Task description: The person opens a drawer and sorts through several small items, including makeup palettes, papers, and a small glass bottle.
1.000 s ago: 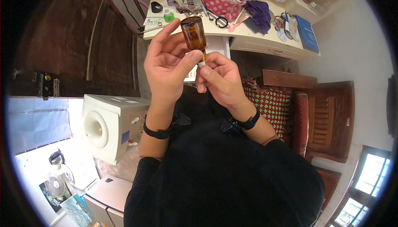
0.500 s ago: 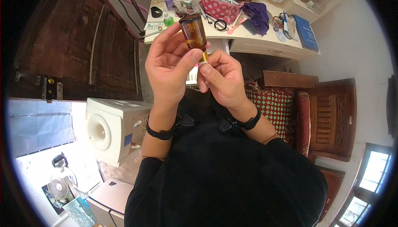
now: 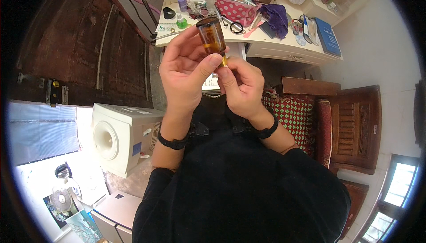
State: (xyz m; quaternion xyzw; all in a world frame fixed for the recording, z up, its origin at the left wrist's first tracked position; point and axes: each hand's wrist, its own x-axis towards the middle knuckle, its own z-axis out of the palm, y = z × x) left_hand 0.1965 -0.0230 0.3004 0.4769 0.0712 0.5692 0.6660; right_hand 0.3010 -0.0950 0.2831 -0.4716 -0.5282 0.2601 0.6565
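Observation:
A brown see-through glass bottle is tilted in front of me, its wide dark base up and its narrow end down. My left hand is wrapped round the bottle's side, thumb at the lower part of its body. A gold-coloured piece shows at the narrow end. There my right hand is closed, thumb and forefinger pinching that end. The fingertips hide the very tip. Both hands are held up in front of the desk's front edge.
A cream desk stands beyond, with a pink polka-dot bag, a purple cloth, a green bottle and a blue book. A partly open drawer lies below my hands. A wooden chair is at right, a white appliance at left.
Both hands and the bottle have shifted slightly right. The right fingers have closed further over the narrow end, covering a pale part that showed under the gold piece before.

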